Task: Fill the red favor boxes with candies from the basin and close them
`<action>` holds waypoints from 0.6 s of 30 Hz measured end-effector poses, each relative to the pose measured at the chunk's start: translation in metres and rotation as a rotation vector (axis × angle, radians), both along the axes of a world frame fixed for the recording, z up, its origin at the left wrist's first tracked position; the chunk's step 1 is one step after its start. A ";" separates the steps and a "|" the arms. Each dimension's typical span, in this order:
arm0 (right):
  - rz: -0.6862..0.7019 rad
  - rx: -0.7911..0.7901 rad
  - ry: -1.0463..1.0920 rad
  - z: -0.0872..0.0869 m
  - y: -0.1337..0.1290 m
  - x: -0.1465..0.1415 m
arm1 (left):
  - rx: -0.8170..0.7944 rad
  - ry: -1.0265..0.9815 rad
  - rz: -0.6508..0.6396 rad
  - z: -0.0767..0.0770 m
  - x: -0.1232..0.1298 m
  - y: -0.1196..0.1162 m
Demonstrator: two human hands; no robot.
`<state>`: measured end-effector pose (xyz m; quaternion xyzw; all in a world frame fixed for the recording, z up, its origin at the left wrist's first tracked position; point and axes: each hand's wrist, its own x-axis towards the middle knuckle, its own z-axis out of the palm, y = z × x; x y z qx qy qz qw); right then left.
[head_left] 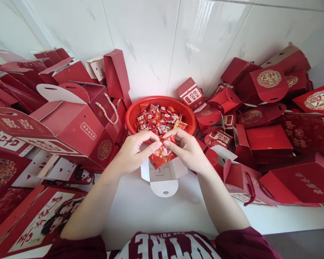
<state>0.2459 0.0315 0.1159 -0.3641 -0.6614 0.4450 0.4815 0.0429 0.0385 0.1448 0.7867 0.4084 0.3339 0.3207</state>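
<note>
Both hands meet in the middle of the view. My left hand (136, 149) pinches the top edge of a shiny red candy packet (160, 156) between thumb and fingers. From the other side, my right hand (187, 149) pinches the same top edge. The packet hangs over an open box with a white inside (164, 187), whose rounded flap lies toward me. Just behind the hands stands a red plastic basket (190, 106) holding many small wrapped candies (162, 118). What the packet contains does not show.
Stacked red gift boxes (67, 118) with rope handles crowd the left side. More red boxes (270, 144) are piled on the right. All rest on a white table (156, 216) against a tiled wall (151, 46).
</note>
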 end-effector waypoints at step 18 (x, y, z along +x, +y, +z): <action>-0.188 0.146 -0.712 0.012 -0.024 0.028 | -0.014 -0.281 -0.091 -0.071 -0.038 -0.022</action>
